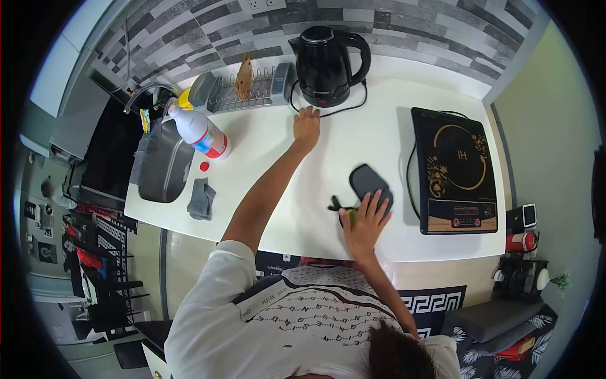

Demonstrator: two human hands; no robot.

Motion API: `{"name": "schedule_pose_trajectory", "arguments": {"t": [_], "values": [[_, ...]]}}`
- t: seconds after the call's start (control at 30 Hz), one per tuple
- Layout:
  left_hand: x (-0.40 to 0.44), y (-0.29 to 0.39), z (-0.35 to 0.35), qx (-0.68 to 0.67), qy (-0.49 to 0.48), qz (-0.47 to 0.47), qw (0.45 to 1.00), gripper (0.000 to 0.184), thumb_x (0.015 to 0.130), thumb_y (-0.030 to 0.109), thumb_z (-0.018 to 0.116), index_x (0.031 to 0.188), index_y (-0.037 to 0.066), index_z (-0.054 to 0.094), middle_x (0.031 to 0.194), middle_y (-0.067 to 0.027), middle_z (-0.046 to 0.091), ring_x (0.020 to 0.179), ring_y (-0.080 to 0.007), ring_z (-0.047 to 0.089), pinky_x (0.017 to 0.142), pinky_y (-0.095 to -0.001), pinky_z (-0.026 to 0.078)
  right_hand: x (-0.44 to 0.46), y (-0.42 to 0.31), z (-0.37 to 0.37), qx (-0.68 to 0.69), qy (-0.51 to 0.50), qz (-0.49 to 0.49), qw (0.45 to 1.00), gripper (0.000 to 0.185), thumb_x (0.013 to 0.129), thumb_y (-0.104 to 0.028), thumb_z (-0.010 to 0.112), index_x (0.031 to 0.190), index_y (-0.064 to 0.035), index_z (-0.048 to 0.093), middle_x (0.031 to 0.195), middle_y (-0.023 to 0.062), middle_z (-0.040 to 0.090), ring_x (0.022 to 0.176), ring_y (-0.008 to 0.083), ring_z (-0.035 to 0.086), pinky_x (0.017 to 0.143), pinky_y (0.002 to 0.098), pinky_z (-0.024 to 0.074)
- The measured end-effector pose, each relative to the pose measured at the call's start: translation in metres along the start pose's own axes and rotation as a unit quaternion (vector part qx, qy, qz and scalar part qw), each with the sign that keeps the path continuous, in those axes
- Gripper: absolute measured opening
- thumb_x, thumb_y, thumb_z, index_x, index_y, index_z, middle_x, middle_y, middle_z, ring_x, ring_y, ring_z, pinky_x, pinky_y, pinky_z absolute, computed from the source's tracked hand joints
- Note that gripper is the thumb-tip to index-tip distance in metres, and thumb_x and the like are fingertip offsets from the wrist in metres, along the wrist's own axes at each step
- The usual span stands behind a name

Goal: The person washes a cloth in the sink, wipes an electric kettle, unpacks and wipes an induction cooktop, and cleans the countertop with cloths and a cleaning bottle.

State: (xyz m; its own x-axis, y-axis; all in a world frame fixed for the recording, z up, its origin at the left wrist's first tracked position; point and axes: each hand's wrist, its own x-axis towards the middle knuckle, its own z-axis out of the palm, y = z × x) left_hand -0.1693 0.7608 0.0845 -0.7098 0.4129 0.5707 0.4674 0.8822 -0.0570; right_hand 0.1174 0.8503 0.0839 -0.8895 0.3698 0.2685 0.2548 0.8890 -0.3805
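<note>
My left hand [307, 129] reaches across the white counter [265, 170], its fingers stretched out at the foot of a black electric kettle [323, 66]. The kettle's cord [341, 114] runs right by those fingertips; whether they touch it I cannot tell. My right hand [364, 226] lies with fingers spread on the lower part of a dark grey, flat, rounded object [369, 181]. Next to that palm are a short black strap [338, 203] and a yellow-green patch, mostly covered by the hand, so its kind does not show.
An induction cooker [457, 170] sits on the right. At left are a sink [165, 161], a white bottle [202, 134], a red cap [204, 167] and a grey cloth [201, 199]. A dish rack [243, 91] stands by the tiled wall.
</note>
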Motion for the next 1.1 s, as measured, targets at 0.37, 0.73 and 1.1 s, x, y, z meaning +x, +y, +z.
{"name": "schedule_pose_trajectory", "arguments": {"t": [0.37,0.73,1.1], "values": [[0.042,-0.054,-0.024,-0.228,-0.071,0.052,0.970,0.010,0.074,0.014,0.060,0.081,0.009,0.064,0.080,-0.0087,0.061,0.083,-0.0266,0.059,0.072,-0.0377,0.048,0.160,-0.074,0.115,-0.115,0.083,0.015,0.990,0.050,0.088,-0.038,0.038,0.129,-0.0100,0.041,0.138,0.0132,0.032,0.128,0.0364,0.023,0.103,0.0542,0.0134],[0.039,-0.059,-0.011,-0.189,-0.196,0.174,0.946,0.015,0.073,0.018,0.061,0.087,0.014,0.066,0.086,-0.0080,0.061,0.082,-0.0263,0.060,0.070,-0.0382,0.049,0.142,-0.176,0.147,0.158,0.026,-0.284,0.945,0.040,0.079,-0.019,0.055,0.118,-0.0109,0.050,0.123,0.0069,0.048,0.116,0.0294,0.039,0.099,0.0436,0.0283],[0.237,-0.048,-0.100,-0.164,-0.071,0.165,0.970,0.077,0.058,0.063,0.063,0.118,0.015,0.052,0.117,-0.0118,0.054,0.111,-0.0314,0.046,0.091,-0.0488,0.033,-0.016,-0.088,0.018,0.034,0.011,-0.061,0.997,0.036,0.081,-0.017,0.053,0.116,-0.0147,0.054,0.130,0.0040,0.044,0.122,0.0324,0.035,0.099,0.0512,0.0251]]}}
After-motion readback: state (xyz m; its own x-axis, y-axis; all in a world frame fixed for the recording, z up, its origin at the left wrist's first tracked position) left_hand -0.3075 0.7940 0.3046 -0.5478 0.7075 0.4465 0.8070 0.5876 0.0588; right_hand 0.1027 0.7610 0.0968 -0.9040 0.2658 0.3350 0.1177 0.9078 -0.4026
